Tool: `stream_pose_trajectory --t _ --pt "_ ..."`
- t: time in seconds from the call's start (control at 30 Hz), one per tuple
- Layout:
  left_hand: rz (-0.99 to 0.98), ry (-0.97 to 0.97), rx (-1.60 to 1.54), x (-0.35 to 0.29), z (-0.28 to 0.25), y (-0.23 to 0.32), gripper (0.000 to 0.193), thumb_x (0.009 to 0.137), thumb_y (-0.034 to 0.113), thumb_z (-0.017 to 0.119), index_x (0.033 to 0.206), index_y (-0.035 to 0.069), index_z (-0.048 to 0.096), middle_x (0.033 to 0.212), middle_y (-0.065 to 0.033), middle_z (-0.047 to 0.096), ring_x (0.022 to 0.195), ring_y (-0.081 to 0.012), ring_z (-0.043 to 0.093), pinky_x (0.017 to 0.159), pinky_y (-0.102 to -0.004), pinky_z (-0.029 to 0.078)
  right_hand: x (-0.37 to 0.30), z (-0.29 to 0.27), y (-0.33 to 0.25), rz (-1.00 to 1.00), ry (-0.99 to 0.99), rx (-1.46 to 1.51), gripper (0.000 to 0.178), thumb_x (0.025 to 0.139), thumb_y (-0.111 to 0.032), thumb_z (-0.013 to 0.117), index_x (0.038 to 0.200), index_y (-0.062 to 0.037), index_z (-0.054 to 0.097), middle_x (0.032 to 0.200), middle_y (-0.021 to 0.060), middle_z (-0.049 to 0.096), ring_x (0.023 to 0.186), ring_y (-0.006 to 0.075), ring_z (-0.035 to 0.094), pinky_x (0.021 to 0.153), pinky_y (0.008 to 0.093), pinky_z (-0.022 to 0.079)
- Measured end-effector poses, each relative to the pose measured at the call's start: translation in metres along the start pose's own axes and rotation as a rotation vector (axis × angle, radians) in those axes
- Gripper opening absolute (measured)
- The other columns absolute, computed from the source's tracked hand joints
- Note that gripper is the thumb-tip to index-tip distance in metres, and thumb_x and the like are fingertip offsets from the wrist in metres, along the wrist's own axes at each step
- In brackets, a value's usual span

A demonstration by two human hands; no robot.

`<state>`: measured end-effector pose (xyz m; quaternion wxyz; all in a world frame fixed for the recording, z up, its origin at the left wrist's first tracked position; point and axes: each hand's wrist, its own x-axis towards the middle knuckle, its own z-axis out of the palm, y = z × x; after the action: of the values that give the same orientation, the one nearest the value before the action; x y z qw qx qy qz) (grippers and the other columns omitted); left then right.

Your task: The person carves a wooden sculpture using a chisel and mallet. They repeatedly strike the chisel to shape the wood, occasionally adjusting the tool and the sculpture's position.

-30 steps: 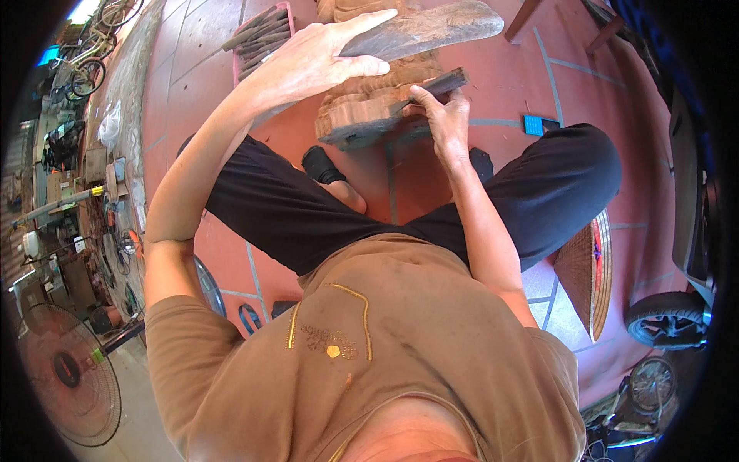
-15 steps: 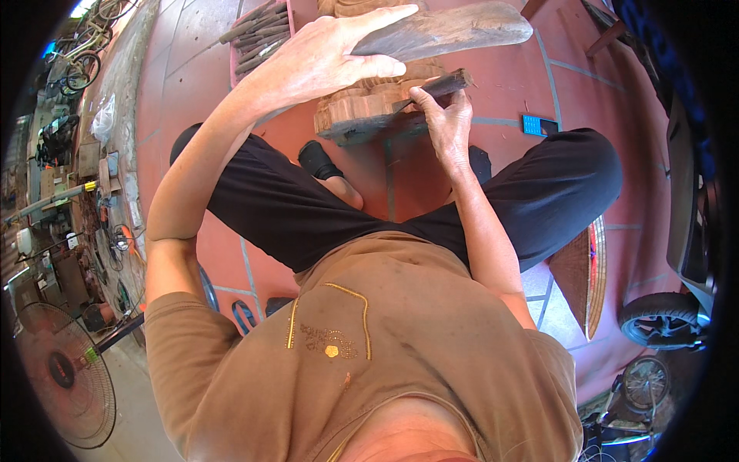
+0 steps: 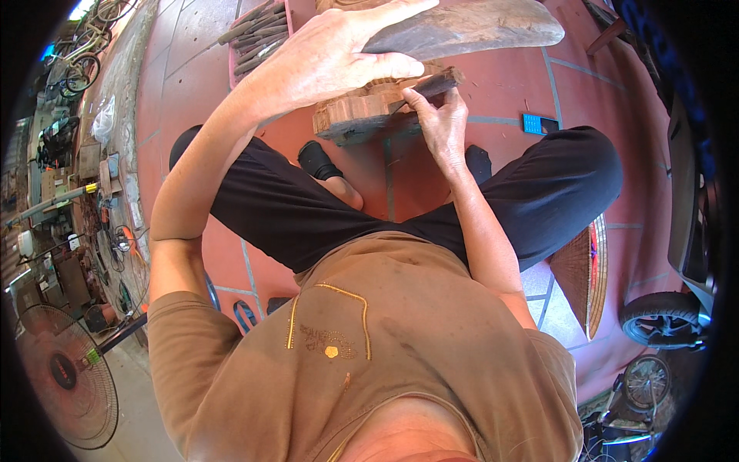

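Left hand (image 3: 331, 58) clamped on mallet (image 3: 469, 27), long axis left-right, above chisel (image 3: 431, 85) pinched by right hand (image 3: 439, 123) on carving (image 3: 362, 115).

Left hand (image 3: 327, 58) slid up the plank (image 3: 469, 27) — slightly
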<state>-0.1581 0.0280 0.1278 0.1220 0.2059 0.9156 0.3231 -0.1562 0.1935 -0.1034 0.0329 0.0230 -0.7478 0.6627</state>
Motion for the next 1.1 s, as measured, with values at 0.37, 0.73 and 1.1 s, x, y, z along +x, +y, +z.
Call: stream_pose_trajectory --t 0.37,0.73,1.1 --pt "0.094 0.059 0.046 0.004 0.007 0.003 0.075 0.093 0.032 0.071 0.154 0.006 0.038 0.13 -0.0255 0.064 0.117 -0.0361 0.066 0.1 -0.0396 0.048 -0.003 -0.001 -0.015 -0.057 0.022 -0.102 0.032 0.085 -0.021 0.083 0.097 0.0031 0.066 0.084 0.0156 0.074 0.076 0.022 0.071 0.072 0.0352 0.056" --pt "0.046 -0.047 0.388 -0.002 0.022 -0.028 0.068 0.091 0.034 0.072 0.153 0.024 0.045 0.131 -0.0228 0.062 0.107 -0.043 0.065 0.09 -0.042 0.053 -0.004 0.005 -0.015 -0.122 0.027 -0.186 0.035 0.085 -0.022 0.082 0.103 0.004 0.066 0.088 0.0177 0.074 0.081 0.0245 0.072 0.075 0.0374 0.057" --pt "0.137 0.058 0.304 -0.003 0.033 -0.039 0.066 0.092 0.03 0.072 0.152 0.018 0.046 0.132 -0.0237 0.062 0.111 -0.0369 0.067 0.093 -0.0412 0.052 -0.004 0.007 -0.009 -0.063 0.033 -0.084 0.031 0.086 -0.018 0.081 0.102 0.0029 0.066 0.089 0.0134 0.074 0.079 0.0161 0.07 0.072 0.0337 0.056"
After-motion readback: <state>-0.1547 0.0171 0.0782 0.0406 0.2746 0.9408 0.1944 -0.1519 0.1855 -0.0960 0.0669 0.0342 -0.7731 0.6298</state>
